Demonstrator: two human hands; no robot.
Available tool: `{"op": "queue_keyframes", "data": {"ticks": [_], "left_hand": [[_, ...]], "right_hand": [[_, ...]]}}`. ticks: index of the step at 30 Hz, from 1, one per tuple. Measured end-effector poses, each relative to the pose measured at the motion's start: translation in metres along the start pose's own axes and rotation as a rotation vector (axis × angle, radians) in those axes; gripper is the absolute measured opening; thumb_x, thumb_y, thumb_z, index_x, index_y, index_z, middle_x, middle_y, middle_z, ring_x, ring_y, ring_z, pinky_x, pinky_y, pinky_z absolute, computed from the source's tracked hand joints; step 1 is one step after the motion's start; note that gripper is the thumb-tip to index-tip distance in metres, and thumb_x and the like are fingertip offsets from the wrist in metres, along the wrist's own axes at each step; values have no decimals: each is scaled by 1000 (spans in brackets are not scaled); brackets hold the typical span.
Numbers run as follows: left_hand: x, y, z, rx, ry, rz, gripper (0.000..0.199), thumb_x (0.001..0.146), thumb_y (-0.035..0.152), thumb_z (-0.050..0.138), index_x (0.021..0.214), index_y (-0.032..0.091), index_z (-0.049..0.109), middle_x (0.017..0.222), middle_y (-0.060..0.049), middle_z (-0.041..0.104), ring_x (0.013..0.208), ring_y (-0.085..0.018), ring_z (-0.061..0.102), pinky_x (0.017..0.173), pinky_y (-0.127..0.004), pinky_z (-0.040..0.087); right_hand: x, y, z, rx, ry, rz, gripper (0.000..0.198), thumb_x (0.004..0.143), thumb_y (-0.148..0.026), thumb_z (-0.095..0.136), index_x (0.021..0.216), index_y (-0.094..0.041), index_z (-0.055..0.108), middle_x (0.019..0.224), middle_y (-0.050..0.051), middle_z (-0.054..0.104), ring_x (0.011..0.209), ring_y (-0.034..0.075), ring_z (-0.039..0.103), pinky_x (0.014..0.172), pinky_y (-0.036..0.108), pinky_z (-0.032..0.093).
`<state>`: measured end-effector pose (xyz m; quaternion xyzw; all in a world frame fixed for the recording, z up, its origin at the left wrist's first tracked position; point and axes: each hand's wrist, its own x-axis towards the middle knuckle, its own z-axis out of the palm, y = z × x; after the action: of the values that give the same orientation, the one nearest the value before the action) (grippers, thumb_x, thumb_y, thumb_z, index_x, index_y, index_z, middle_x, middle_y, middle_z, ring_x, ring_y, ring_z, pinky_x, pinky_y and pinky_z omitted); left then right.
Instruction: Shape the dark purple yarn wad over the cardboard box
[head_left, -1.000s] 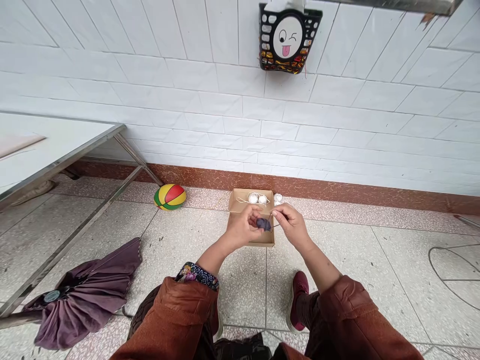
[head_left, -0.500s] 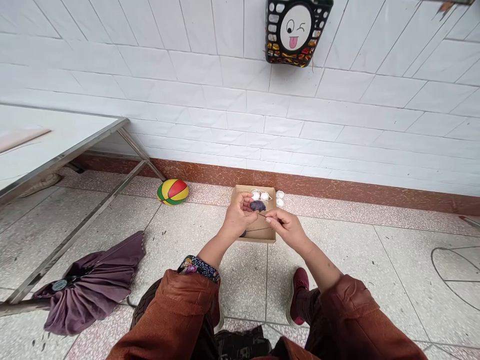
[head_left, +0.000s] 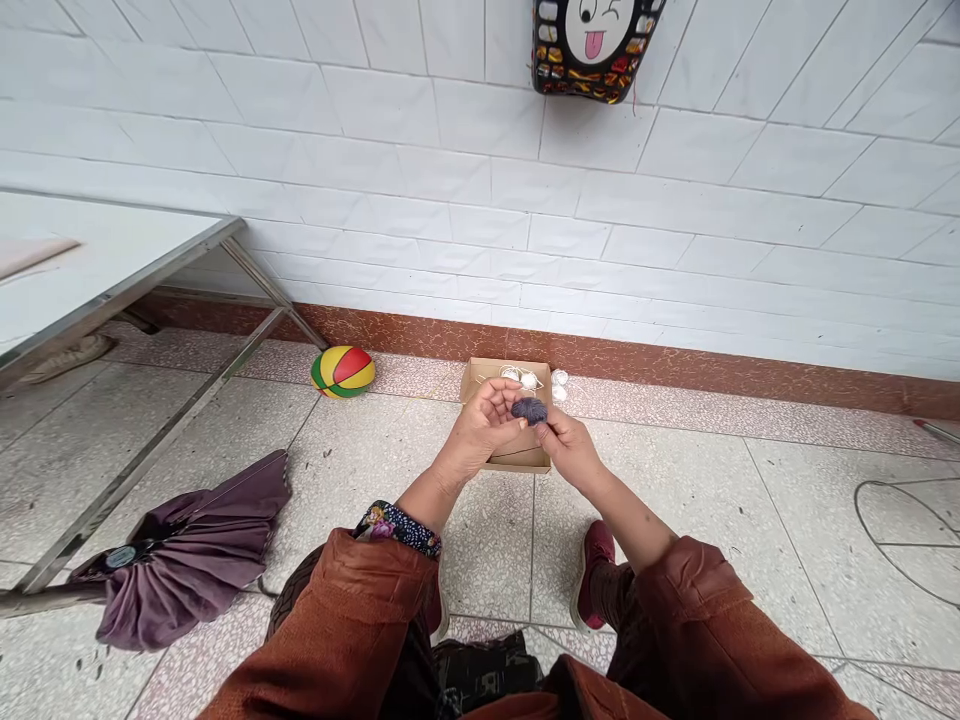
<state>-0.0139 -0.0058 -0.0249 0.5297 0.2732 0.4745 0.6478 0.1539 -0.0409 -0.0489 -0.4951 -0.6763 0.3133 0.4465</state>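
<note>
A small dark purple-grey ball of yarn [head_left: 529, 410] is held between my two hands, above a shallow cardboard box [head_left: 517, 466]. My left hand [head_left: 489, 420] grips its left side, thumb below and fingers curled behind. At its right end, my right hand [head_left: 568, 445] pinches with thumb and fingers; whether it holds the ball or just its strand is hard to make out. A dark strand of yarn [head_left: 523, 452] crosses the bottom of the box. White balls of yarn [head_left: 529, 381] lie at the box's far end, and more white balls [head_left: 559, 378] sit just outside its right side.
The box stands on the floor near the tiled wall [head_left: 480, 180]. To the left are a coloured ball [head_left: 343, 372], a folded purple umbrella [head_left: 202, 560] and a metal-framed table [head_left: 127, 250]. A black basket [head_left: 589, 60] hangs above; a wire frame [head_left: 911, 540] lies right.
My right hand has come from pulling a strand out to the side to touching the ball's right end. The ball has turned and shifted slightly right. The view has tilted slightly downward.
</note>
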Motion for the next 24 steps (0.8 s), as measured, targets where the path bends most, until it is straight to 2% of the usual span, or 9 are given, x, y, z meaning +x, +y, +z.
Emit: {"op": "queue_keyframes", "data": {"ticks": [3,6,8,11,14,16,18,21,24], "left_hand": [[4,-3,-5,210,93,73,47,70,13,73,112,20,53,97,-3,64,90,-14,62,84,-29,48],[7,-6,-11,473,154,148,50,68,11,70,114,19,53,97,-4,64,91,-16,63,84,-32,50],[7,-7,-14,636,170,198,51,67,9,69,115,19,53,98,-4,64,91,-17,63,84,-34,50],[5,-6,-15,776,131,240,52,66,8,67,115,20,54,98,-4,64,90,-18,62,85,-35,50],[-1,-1,-8,723,-39,202,53,68,9,67,117,21,53,96,-2,63,88,-17,61,85,-34,50],[-4,2,-3,571,-166,150,54,70,10,67,119,22,50,95,-1,64,88,-16,62,86,-34,50],[-6,5,1,373,-215,103,53,72,11,68,119,23,47,95,-1,64,89,-15,63,87,-33,50],[-4,6,2,198,-136,84,52,73,14,70,118,23,47,97,-2,63,89,-13,63,86,-31,49],[1,3,-3,260,9,119,49,72,13,69,115,21,48,96,-2,63,88,-13,62,85,-30,49]], "right_hand": [[-3,-1,6,-48,-39,-46,21,97,-34,50,87,-22,64,74,1,63,70,16,58,66,28,45],[-4,-7,2,-46,-111,-119,20,97,-34,52,90,-22,66,82,2,67,77,17,61,72,29,47],[-3,-11,-5,-29,-128,-158,19,98,-34,53,91,-23,66,84,3,68,79,18,62,73,30,48],[1,-16,-18,-24,-70,-186,19,97,-34,55,90,-23,68,82,3,68,77,18,61,72,30,47],[7,-14,-27,-30,22,-160,19,96,-34,57,87,-23,69,78,3,66,75,18,60,71,31,46],[11,-10,-27,-14,58,-111,18,94,-33,58,84,-23,68,78,2,66,76,18,60,73,31,46],[12,-4,-22,25,57,-41,19,94,-34,57,83,-22,67,78,2,65,75,18,60,72,30,47],[8,3,-8,61,6,45,21,95,-36,52,85,-22,64,75,0,63,71,17,59,68,29,47],[1,3,4,12,-61,35,21,95,-37,53,85,-22,64,69,-1,61,69,17,59,64,28,46]]}}
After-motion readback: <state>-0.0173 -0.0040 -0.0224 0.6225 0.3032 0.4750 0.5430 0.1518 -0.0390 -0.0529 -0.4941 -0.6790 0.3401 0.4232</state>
